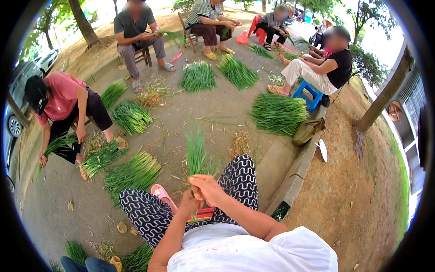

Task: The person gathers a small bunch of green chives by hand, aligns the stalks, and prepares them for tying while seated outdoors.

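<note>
In front of my lap a small bunch of green garlic chives [195,152] points away from me, its leaf tips loose. My left hand [188,204] is closed round the lower stalks, and some stalk ends show below it. Just above and to the right, my right hand [206,187] is closed at the bunch, thumb against the fingers; whether it pinches a single stalk or several is hidden. A large pile of chives [132,172] lies on the ground left of my knees. Dry, pale trimmings [239,143] are scattered beyond my right knee.
More chive piles [279,114] lie on the pavement [195,102]. People sit around on low seats, including a blue stool [310,94]. An olive bag [308,131] rests by the kerb [290,185] on my right, with a phone [281,211] on it.
</note>
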### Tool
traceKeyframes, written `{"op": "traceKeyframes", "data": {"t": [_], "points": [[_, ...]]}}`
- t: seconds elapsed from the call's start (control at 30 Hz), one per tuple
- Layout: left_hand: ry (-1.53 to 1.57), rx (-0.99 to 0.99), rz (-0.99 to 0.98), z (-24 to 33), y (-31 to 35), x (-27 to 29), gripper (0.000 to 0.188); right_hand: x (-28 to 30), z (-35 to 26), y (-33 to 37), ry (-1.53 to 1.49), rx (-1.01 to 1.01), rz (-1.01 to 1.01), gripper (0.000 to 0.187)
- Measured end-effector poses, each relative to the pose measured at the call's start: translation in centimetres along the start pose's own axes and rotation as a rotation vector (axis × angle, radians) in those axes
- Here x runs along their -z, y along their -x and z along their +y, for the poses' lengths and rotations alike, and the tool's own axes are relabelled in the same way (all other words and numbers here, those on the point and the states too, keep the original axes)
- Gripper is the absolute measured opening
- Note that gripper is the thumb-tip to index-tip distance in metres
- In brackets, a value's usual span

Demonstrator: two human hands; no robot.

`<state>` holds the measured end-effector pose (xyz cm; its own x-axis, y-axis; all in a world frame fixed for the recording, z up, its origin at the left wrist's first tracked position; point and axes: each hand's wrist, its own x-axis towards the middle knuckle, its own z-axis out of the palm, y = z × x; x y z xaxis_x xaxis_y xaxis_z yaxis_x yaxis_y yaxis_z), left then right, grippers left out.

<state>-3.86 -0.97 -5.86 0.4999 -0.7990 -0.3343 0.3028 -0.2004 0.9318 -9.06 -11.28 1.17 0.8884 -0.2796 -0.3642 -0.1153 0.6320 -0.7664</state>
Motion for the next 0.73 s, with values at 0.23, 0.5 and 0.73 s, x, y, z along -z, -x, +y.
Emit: {"op": "traceKeyframes", "data": {"t": [0.23,0.5,0.73], "points": [[0.003,-0.022,-0.009,1.3,0.5,-0.7,0.010,0.5,-0.1,0.0,0.185,0.170,0.078,0.023],[0.060,0.091,0.065,0.7,-0.1,-0.4,0.024,3.6,0.6,-1.9,0.911,0.572,0.225,0.017],[0.189,-0.085,0.105,-1.4,-0.3,1.3,0.019,1.6,-1.4,-2.0,0.882,0.392,-0.042,0.020]]}}
